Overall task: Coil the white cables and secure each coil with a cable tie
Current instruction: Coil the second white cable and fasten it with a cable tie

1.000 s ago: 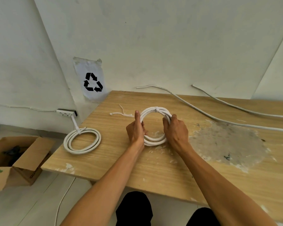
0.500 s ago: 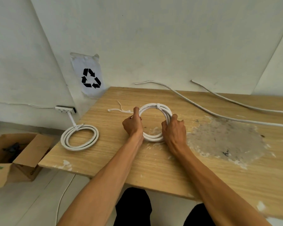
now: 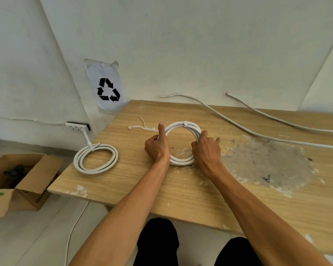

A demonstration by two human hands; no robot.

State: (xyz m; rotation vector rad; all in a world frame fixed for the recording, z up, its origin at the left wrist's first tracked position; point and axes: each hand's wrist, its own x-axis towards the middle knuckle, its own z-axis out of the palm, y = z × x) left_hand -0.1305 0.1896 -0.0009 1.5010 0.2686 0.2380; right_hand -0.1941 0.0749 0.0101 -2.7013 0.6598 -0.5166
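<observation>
- Coil [image 3: 183, 143] on surface [image 3: 181, 189], between my two hands; tie [image 3: 185, 124] already closed round its far arc.
- Change over the last second: left thumb was laid against the left arc, then tucked in; now it stands straight up again beside that arc. Right hand has kept its place throughout.
- Left hand [image 3: 158, 148]: fingers curled at the coil's left side. Whether they actually clasp the strands is hidden behind the hand, so cannot tell.
- Right hand [image 3: 206, 150]: fingers wrapped over the right arc, grasping it.
- Reading: this coil looks bound; I am probably only squaring it up.
- Finished coil [image 3: 96, 158] lies near the left edge. Two loose cables [image 3: 258, 134] run along the far side, uncoiled. Spare ties [image 3: 142, 127] just left of my thumb.
</observation>
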